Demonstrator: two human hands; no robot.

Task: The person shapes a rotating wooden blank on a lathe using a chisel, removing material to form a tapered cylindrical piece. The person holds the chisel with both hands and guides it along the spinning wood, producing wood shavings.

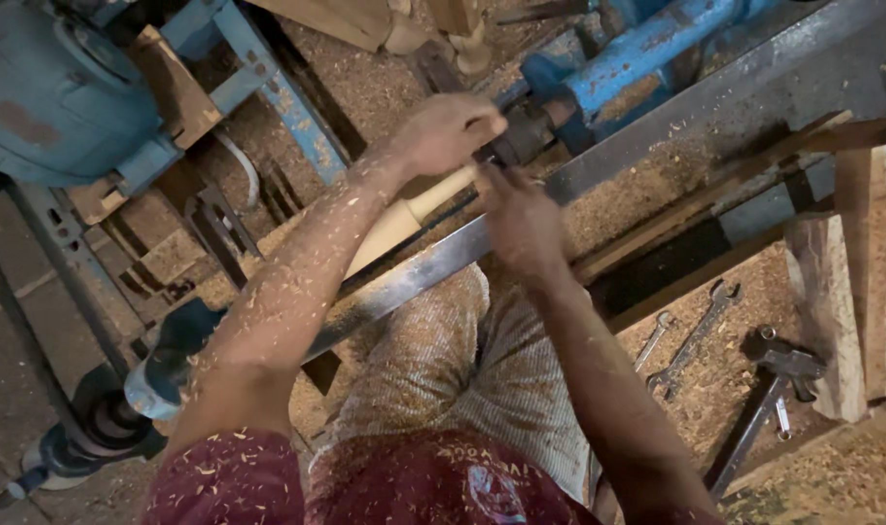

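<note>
Head: hands (pixel 482 170) apparently gripping spindle (pixel 404 219).

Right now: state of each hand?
Left hand: closed over the end of the pale turned wood piece at the lathe.
Right hand: at the same spot; grip cannot be told.

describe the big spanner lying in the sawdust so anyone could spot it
Start at the long grey steel rail of the lathe, then drop to the sawdust-covered floor at lower right. The big spanner lies slanted there; it is longer than the small spanner just left of it.
</note>
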